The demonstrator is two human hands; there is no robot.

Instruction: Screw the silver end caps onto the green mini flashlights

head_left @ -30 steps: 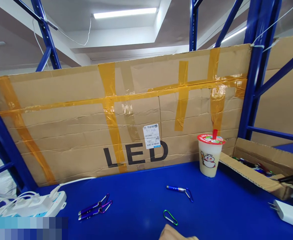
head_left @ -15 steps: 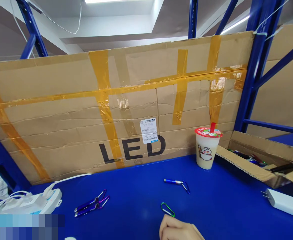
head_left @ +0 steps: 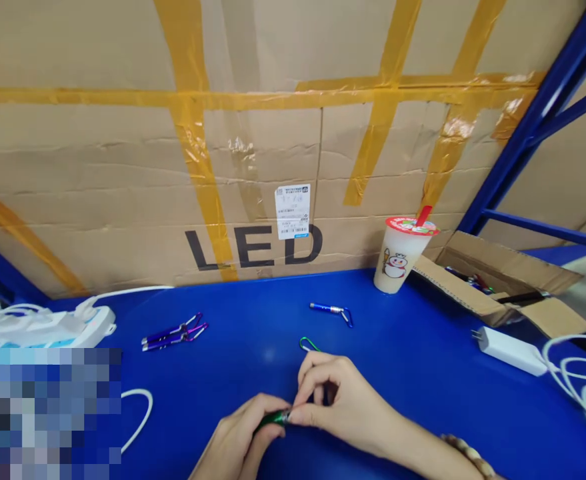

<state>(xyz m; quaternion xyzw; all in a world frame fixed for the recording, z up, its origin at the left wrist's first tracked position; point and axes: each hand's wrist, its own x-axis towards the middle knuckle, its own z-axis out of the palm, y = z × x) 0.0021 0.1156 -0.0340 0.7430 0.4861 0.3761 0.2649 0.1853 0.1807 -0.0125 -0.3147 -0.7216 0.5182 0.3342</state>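
My left hand [head_left: 247,433] is closed around a small green metal keychain flashlight [head_left: 273,419], just above the blue tabletop. The thumb and forefinger of my right hand [head_left: 330,393] pinch the silvery end of that flashlight. Right behind my right hand lies a green carabiner clip [head_left: 309,344], partly hidden by the fingers. A blue keychain flashlight with a carabiner [head_left: 330,309] rests farther back. On the left, two purple-blue keychain flashlights [head_left: 170,337] with carabiners lie side by side.
A cup with a red lid [head_left: 401,257] stands at the back right, beside an open cardboard box [head_left: 460,288] of small items. A white power adapter [head_left: 513,351] with a coiled cable lies on the right. A white power strip [head_left: 57,327] sits left. Taped cardboard [head_left: 123,200] walls off the back.
The view has tilted down. My left hand has come into view holding the green flashlight, and my right hand now pinches its end. The other flashlights have stayed put.
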